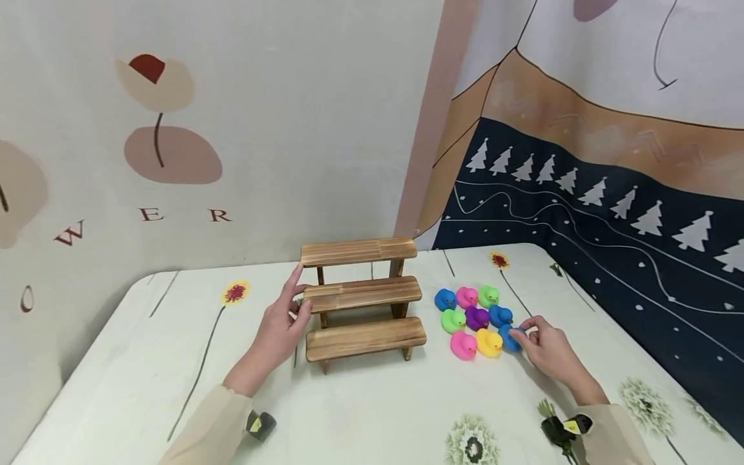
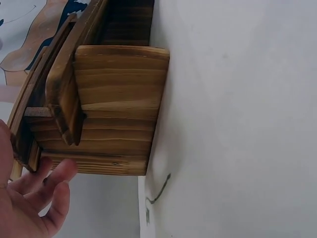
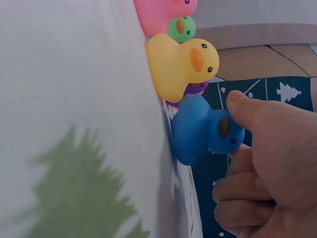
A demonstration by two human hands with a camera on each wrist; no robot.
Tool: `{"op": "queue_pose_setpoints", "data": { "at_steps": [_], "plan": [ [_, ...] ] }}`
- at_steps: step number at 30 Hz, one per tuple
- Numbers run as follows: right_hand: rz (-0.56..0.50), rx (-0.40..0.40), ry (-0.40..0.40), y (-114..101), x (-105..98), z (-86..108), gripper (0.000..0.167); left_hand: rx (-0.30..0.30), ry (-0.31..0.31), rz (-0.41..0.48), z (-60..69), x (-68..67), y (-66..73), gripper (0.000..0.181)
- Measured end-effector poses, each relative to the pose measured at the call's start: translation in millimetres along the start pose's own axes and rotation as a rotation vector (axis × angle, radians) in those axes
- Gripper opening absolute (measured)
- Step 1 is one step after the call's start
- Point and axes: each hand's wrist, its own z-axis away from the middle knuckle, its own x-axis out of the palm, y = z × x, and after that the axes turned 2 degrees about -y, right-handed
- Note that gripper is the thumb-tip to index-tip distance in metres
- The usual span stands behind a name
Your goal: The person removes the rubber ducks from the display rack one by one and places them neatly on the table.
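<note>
A three-tier wooden step shelf [image 1: 365,294] stands on the table. My left hand [image 1: 283,329] is at its left end, the index finger reaching up to the top tier and the thumb against the middle one. In the left wrist view, the loosely bent fingers of the left hand [image 2: 37,198] lie along the shelf's side [image 2: 119,99]. To the right of the shelf, my right hand [image 1: 549,349] pinches a blue rubber duck [image 3: 193,129] by its head between thumb and fingers. The yellow duck [image 3: 173,67] sits right beside it.
Several more rubber ducks stand in a tight cluster, among them a purple duck [image 1: 477,318], a pink duck [image 1: 463,345] and a green duck [image 1: 453,320]. A flower-patterned cloth [image 1: 372,413] covers the table. Printed fabric [image 1: 581,213] hangs behind and to the right.
</note>
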Motion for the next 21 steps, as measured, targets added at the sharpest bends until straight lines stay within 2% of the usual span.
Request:
{"op": "queue_pose_setpoints", "data": {
  "at_steps": [3, 9, 12, 17, 21],
  "plan": [
    [0.005, -0.024, -0.014, -5, 5, -8.1, 0.033, -0.025, 0.006, -0.019, 4.5, -8.4, -1.4, 0.069],
    [0.002, -0.079, -0.013, -15, 14, -22.1, 0.030, -0.080, -0.023, -0.064, 12.1, -24.2, -0.6, 0.070],
    [-0.007, -0.073, -0.015, -17, 13, -24.3, 0.031, -0.095, -0.037, -0.078, 13.1, -27.0, 0.0, 0.070],
    [-0.028, -0.065, 0.058, -20, 9, -22.6, 0.030, -0.103, -0.039, -0.075, 13.1, -28.4, 0.0, 0.067],
    [-0.024, -0.075, 0.129, -21, 9, -13.2, 0.026, -0.088, -0.024, -0.081, 16.9, -27.2, -0.7, 0.064]
  ]
}}
